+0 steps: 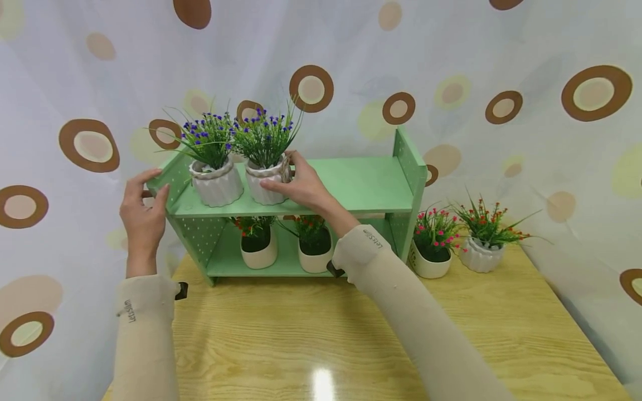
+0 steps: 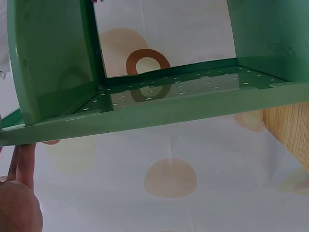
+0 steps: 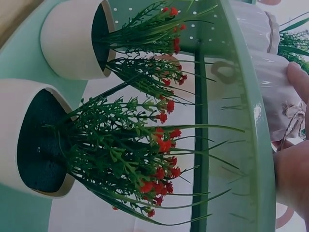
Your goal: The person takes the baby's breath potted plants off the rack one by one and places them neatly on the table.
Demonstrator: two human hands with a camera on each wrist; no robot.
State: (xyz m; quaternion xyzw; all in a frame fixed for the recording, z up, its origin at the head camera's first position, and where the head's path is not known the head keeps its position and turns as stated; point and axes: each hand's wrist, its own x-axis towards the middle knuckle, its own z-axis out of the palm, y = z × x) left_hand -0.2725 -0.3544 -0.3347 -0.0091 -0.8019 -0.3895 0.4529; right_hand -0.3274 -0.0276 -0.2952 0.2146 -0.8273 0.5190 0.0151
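A green two-tier shelf (image 1: 371, 181) stands on the wooden table. At its upper left corner my left hand (image 1: 144, 220) grips the side panel, thumb by the front edge and fingers over the top. My right hand (image 1: 303, 186) holds a white ribbed flowerpot (image 1: 263, 185) with purple flowers on the top tier, thumb across its front. The fingers lie partly hidden behind the pot. Twine with a bow circles this pot's rim. Close to its left sits a matching pot (image 1: 215, 186) of purple flowers. The left wrist view shows fingers (image 2: 25, 164) against the panel's edge.
On the lower tier are two cream pots, one on the left (image 1: 259, 252) and one on the right (image 1: 316, 256), both with red flowers. Right of the shelf, a cream pot (image 1: 432, 267) with pink flowers and a white ribbed pot (image 1: 481, 257) stand on the table (image 1: 301, 334). A patterned curtain (image 1: 351, 50) hangs behind.
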